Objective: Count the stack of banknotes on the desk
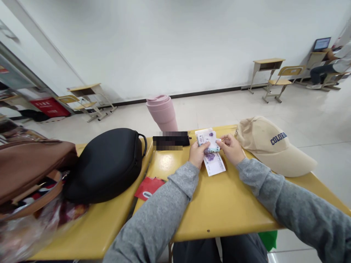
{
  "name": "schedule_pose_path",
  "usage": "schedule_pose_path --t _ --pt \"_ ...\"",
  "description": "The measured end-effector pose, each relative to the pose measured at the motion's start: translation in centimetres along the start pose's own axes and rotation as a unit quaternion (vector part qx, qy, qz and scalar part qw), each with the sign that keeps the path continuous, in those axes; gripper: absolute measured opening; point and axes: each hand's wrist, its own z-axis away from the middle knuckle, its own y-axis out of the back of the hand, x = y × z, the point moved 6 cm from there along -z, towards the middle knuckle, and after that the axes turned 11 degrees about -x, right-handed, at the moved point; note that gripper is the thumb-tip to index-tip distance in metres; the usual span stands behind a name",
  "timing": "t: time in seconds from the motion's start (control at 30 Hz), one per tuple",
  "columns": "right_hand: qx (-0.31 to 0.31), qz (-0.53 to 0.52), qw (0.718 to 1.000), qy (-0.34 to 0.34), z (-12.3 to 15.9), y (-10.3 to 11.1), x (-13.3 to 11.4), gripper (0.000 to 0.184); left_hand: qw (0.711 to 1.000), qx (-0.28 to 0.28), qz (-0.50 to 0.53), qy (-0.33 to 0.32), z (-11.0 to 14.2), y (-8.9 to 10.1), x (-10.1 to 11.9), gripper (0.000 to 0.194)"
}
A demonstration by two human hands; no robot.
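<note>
Between my two hands are several banknotes, white with purple print, the upper ones fanned or bent over the lower one. My left hand grips their left side, thumb on top. At the right edge, my right hand pinches a corner between thumb and fingers. The lower note hangs down toward me just above the yellow desk. To the left of the notes lies a dark phone-like object, partly blurred out. Close to my right hand rests a beige cap with blue lettering.
A pink tumbler stands at the desk's far edge. By my left forearm lies a red packet. On the adjoining desk are a black case, a brown bag and clear plastic wrapping. A person sits far right.
</note>
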Motion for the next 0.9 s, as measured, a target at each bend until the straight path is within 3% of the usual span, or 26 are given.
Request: schedule_pose_path --t 0.23,0.53,0.9 --pt "-0.012 0.048 0.998 0.032 0.0 -0.1 -0.6 0.029 0.999 0.018 0.026 -0.011 -0.1 0.2 0.1 0.033" --pt "-0.059 -0.009 0.996 0.066 0.7 -0.7 -2.0 0.031 0.999 0.032 0.016 -0.018 0.1 0.2 0.5 0.036" --pt "-0.070 -0.062 0.994 0.053 0.4 -1.0 -0.8 0.024 0.999 0.034 0.004 -0.002 0.1 0.3 0.2 0.038"
